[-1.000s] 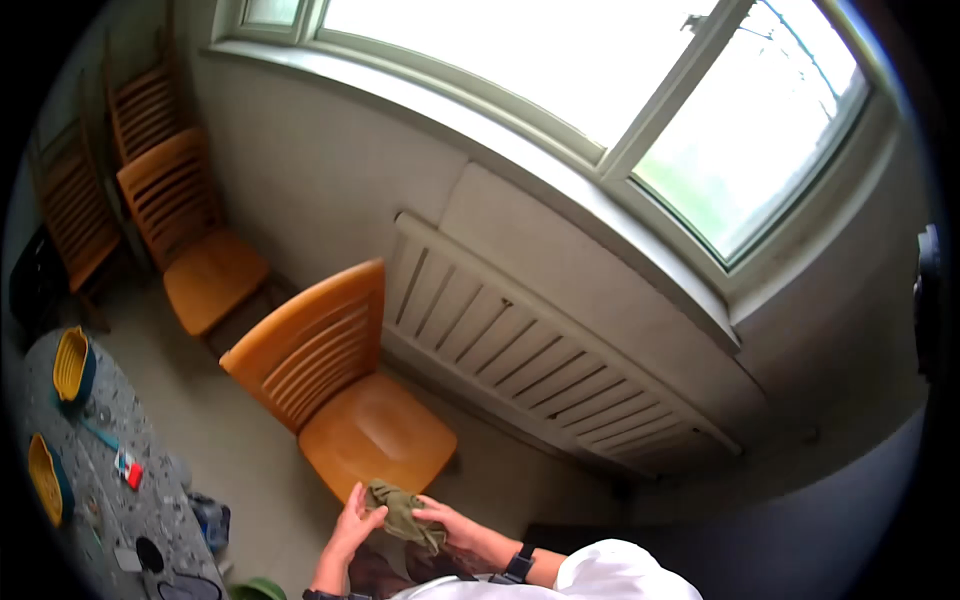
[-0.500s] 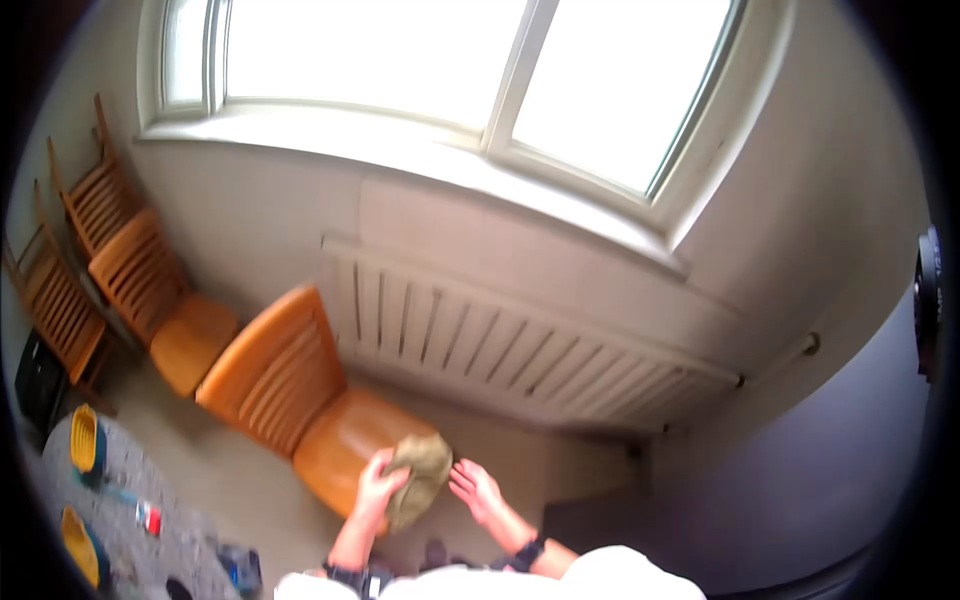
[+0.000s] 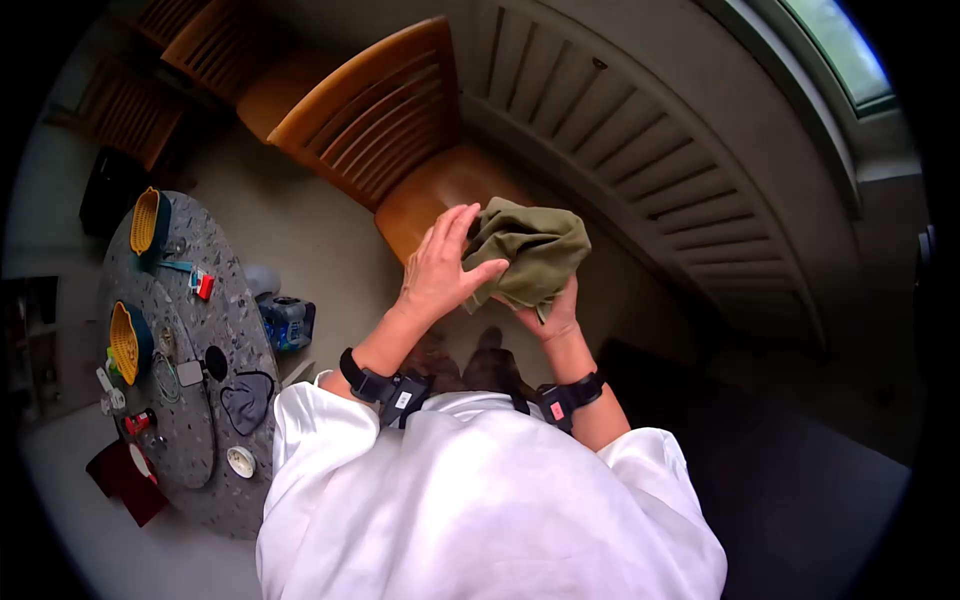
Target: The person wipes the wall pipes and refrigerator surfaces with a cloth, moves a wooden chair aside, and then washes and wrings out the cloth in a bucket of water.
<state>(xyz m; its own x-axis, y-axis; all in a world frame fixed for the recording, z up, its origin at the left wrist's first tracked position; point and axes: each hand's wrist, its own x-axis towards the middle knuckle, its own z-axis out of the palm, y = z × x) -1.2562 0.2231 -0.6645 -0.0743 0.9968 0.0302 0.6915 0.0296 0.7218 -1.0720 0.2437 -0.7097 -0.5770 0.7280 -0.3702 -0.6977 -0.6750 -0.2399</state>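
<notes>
A soft, matte olive-green cloth (image 3: 540,248), bunched into loose folds, is held up between the two hands near the front of a slat-backed wooden chair (image 3: 375,120), hiding part of its smooth seat; the left hand (image 3: 437,262) has its fingers extended and thumb apart against the cloth's edge, while the right hand (image 3: 556,308) supports it from below, fingers mostly covered, closure undeterminable. The speckled grey surface (image 3: 232,310) is rounded. Black wrist straps (image 3: 374,384) bear a white label (image 3: 403,400) and a reddish label (image 3: 557,411), lettering illegible.
</notes>
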